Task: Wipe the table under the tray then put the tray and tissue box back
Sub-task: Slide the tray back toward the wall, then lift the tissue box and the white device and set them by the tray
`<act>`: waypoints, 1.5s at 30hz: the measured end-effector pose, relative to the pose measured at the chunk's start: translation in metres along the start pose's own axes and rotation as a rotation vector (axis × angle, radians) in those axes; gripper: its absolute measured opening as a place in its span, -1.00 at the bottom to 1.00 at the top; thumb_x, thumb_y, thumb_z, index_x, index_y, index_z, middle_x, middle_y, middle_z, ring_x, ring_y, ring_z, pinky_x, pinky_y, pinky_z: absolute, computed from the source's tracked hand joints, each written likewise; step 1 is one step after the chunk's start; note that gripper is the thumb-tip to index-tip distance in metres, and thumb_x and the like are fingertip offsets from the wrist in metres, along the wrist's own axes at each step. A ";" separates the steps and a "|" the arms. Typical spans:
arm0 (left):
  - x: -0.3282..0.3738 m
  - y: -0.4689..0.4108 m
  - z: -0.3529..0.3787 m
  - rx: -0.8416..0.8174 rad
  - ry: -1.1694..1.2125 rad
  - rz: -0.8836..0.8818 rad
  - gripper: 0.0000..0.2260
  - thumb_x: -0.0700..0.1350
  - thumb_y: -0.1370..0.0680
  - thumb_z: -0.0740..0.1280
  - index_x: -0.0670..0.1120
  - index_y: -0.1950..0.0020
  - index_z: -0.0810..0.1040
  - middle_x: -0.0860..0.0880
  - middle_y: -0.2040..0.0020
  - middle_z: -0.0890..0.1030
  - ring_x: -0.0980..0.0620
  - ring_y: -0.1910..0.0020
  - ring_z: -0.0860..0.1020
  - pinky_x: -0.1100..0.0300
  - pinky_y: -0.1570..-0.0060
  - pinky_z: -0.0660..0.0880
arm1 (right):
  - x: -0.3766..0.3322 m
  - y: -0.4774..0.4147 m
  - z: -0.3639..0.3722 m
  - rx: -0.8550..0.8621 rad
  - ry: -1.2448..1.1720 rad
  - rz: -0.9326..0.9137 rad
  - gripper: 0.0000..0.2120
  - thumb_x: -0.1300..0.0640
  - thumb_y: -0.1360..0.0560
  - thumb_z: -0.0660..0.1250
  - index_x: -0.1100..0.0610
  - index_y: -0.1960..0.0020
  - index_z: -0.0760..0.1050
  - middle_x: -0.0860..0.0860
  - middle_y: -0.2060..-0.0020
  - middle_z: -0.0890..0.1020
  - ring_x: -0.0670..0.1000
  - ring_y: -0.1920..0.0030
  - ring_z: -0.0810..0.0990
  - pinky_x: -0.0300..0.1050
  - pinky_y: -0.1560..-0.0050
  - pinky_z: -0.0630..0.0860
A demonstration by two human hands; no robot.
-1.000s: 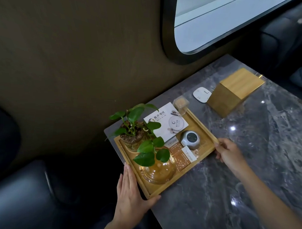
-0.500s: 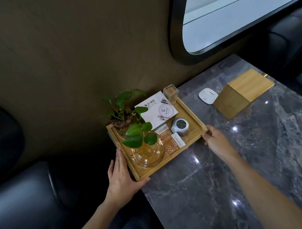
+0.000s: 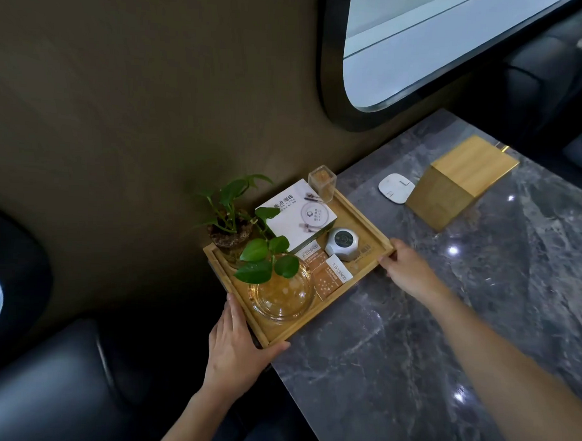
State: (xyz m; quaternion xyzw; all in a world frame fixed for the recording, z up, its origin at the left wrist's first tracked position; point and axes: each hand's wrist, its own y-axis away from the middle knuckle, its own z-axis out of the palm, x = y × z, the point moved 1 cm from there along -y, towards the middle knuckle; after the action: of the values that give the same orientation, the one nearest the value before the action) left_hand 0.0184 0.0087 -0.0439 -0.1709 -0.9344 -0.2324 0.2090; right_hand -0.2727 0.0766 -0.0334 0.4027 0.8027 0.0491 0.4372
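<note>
Head view, one item set. Wooden tray [image 3: 365, 219]: at the table's [image 3: 444, 324] 9 o'clock corner by the wall, partly overhanging the edge. Left hand [image 3: 237, 347] grips its 6 o'clock corner, thumb on the rim; right hand [image 3: 410, 272] clasps its 3 o'clock corner. Contents: potted plant [image 3: 232, 218], glass bowl [image 3: 282, 294], white card [image 3: 301, 217], round grey device [image 3: 341, 243]. Tissue box [image 3: 459, 180]: at 1 o'clock, well apart, just beside a white pad [image 3: 395, 188].
</note>
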 end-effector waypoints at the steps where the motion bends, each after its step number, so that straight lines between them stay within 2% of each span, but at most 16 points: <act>1: 0.003 0.002 -0.001 -0.002 -0.041 -0.015 0.12 0.34 -0.28 0.37 -0.15 -0.49 -0.27 -0.11 -0.55 0.01 -0.05 -0.52 0.04 0.04 -0.47 0.04 | -0.001 0.002 -0.001 0.003 0.013 -0.009 -0.83 0.10 -0.53 0.19 0.03 -0.12 0.42 0.05 0.05 0.58 0.09 0.03 0.55 -0.05 0.03 0.42; 5: 0.014 0.011 -0.010 -0.069 -0.274 -0.046 -0.08 0.28 -0.41 0.27 -0.20 -0.49 -0.11 -0.15 -0.52 0.13 -0.08 -0.49 0.16 0.06 -0.43 0.17 | -0.004 0.010 -0.008 0.053 0.053 -0.054 -0.80 0.12 -0.53 0.21 0.13 -0.13 0.42 0.18 0.03 0.60 0.14 0.02 0.54 0.00 0.06 0.43; 7: 0.019 0.014 -0.023 -0.162 -0.412 -0.052 -0.29 0.28 -0.45 0.19 -0.21 -0.40 0.20 -0.15 -0.40 0.37 -0.09 -0.36 0.37 0.06 -0.31 0.34 | -0.005 0.015 -0.014 0.085 0.052 -0.070 -0.77 0.13 -0.54 0.20 0.19 -0.16 0.42 0.26 -0.02 0.59 0.19 -0.01 0.54 0.03 0.02 0.45; 9: 0.028 0.019 -0.039 -0.284 -0.450 -0.014 -0.51 0.27 -0.47 0.15 -0.09 -0.17 0.44 -0.07 -0.18 0.57 -0.05 -0.16 0.54 0.10 -0.11 0.45 | -0.002 0.018 -0.020 0.104 0.049 -0.064 -0.72 0.12 -0.55 0.18 0.21 -0.21 0.41 0.25 -0.07 0.58 0.19 -0.04 0.55 -0.01 0.02 0.44; 11: 0.044 0.025 -0.053 -0.363 -0.456 0.087 -0.60 0.25 -0.48 0.13 0.00 -0.09 0.48 0.00 -0.10 0.61 -0.01 -0.08 0.57 0.13 -0.04 0.48 | 0.003 0.018 -0.027 0.133 0.033 -0.045 -0.70 0.10 -0.55 0.20 0.20 -0.23 0.42 0.21 -0.10 0.58 0.19 -0.02 0.57 -0.02 -0.02 0.45; 13: 0.066 0.028 -0.065 -0.391 -0.488 0.198 -0.64 0.21 -0.50 0.13 0.02 -0.14 0.45 0.01 -0.13 0.59 0.00 -0.10 0.56 0.11 -0.07 0.48 | 0.008 0.019 -0.035 0.197 0.010 -0.040 -0.72 0.12 -0.53 0.23 0.21 -0.18 0.47 0.22 -0.08 0.61 0.22 0.00 0.59 0.01 -0.08 0.48; 18: 0.146 0.014 -0.073 -0.329 -0.256 0.397 -0.66 0.17 -0.51 0.19 0.03 -0.20 0.42 0.05 -0.12 0.59 0.01 -0.09 0.54 0.00 -0.14 0.48 | 0.009 0.017 -0.064 0.378 -0.021 -0.054 -0.81 0.19 -0.51 0.25 0.26 -0.04 0.56 0.24 0.04 0.65 0.19 0.00 0.57 -0.07 0.02 0.44; 21: 0.195 -0.012 -0.061 -0.294 -0.089 0.489 -0.66 0.14 -0.51 0.23 0.01 -0.20 0.45 0.04 -0.06 0.60 0.05 -0.04 0.55 0.04 -0.11 0.50 | 0.014 0.014 -0.086 0.494 -0.037 -0.042 -0.81 0.20 -0.51 0.25 0.25 -0.02 0.57 0.23 0.02 0.65 0.17 -0.01 0.57 -0.16 0.14 0.32; 26: 0.267 -0.058 -0.026 -0.187 0.068 0.649 -0.66 0.06 -0.52 0.26 -0.07 -0.22 0.42 -0.05 -0.17 0.53 0.00 -0.12 0.50 0.02 -0.13 0.48 | 0.020 0.005 -0.120 0.657 -0.124 -0.003 -0.79 0.15 -0.53 0.22 0.23 -0.07 0.54 0.20 0.00 0.63 0.16 -0.02 0.55 -0.17 0.13 0.31; 28: 0.290 -0.077 -0.009 -0.148 0.103 0.679 -0.60 0.05 -0.51 0.28 -0.09 -0.28 0.36 -0.09 -0.23 0.45 -0.04 -0.19 0.45 0.03 -0.16 0.44 | 0.024 -0.004 -0.131 0.682 -0.186 0.017 -0.73 0.12 -0.53 0.23 0.23 -0.17 0.48 0.21 -0.05 0.60 0.16 -0.07 0.53 -0.11 0.05 0.38; 30: 0.310 -0.096 0.007 -0.098 0.076 0.680 -0.43 0.08 -0.47 0.31 -0.12 -0.38 0.22 -0.12 -0.35 0.33 -0.10 -0.32 0.33 -0.02 -0.28 0.36 | 0.030 -0.018 -0.142 0.663 -0.233 0.051 -0.60 0.05 -0.52 0.23 0.19 -0.30 0.36 0.21 -0.15 0.55 0.17 -0.15 0.49 -0.02 -0.11 0.40; 35: 0.338 -0.133 0.045 -0.149 -0.008 0.618 -0.04 0.26 -0.35 0.36 -0.05 -0.49 -0.18 -0.10 -0.55 -0.10 -0.12 -0.52 -0.09 -0.12 -0.47 0.03 | 0.038 -0.054 -0.161 0.512 -0.355 0.055 -0.35 -0.09 -0.50 0.23 0.03 -0.47 0.03 0.08 -0.47 0.20 0.09 -0.43 0.21 0.08 -0.41 0.20; 37: 0.342 -0.142 0.056 -0.141 0.004 0.626 -0.01 0.29 -0.33 0.36 -0.06 -0.49 -0.19 -0.11 -0.54 -0.08 -0.11 -0.52 -0.10 -0.09 -0.47 0.00 | 0.041 -0.069 -0.164 0.461 -0.425 0.043 -0.34 -0.08 -0.50 0.23 0.01 -0.48 0.01 0.03 -0.49 0.13 0.06 -0.46 0.14 0.04 -0.41 0.13; 41: 0.346 -0.147 0.061 -0.024 0.112 0.662 -0.18 0.16 -0.34 0.41 -0.13 -0.42 0.07 -0.13 -0.40 0.21 -0.11 -0.38 0.17 0.03 -0.36 0.18 | 0.045 -0.084 -0.164 0.368 -0.636 -0.054 -0.50 0.01 -0.52 0.24 0.08 -0.42 0.21 0.03 -0.35 0.39 0.04 -0.36 0.34 -0.11 -0.27 0.30; 43: 0.345 -0.149 0.058 0.011 0.173 0.660 -0.23 0.11 -0.33 0.43 -0.12 -0.38 0.14 -0.10 -0.34 0.27 -0.06 -0.31 0.23 0.06 -0.30 0.24 | 0.043 -0.084 -0.165 0.399 -0.657 -0.078 -0.56 0.05 -0.51 0.26 0.12 -0.35 0.30 0.02 -0.24 0.47 0.04 -0.30 0.40 -0.16 -0.18 0.32; 45: 0.342 -0.153 0.052 -0.057 0.295 0.564 -0.24 0.08 -0.33 0.46 -0.11 -0.39 0.17 -0.04 -0.30 0.30 -0.01 -0.28 0.27 0.06 -0.28 0.30 | 0.040 -0.083 -0.165 0.465 -0.565 -0.095 -0.52 -0.03 -0.46 0.31 0.10 -0.32 0.32 0.00 -0.20 0.47 0.03 -0.28 0.41 -0.10 -0.23 0.33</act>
State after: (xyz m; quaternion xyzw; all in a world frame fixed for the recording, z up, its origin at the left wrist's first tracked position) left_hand -0.3531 -0.0165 0.0195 -0.3933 -0.8031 -0.2135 0.3934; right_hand -0.4570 0.0933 0.0057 0.4513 0.6576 -0.2681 0.5404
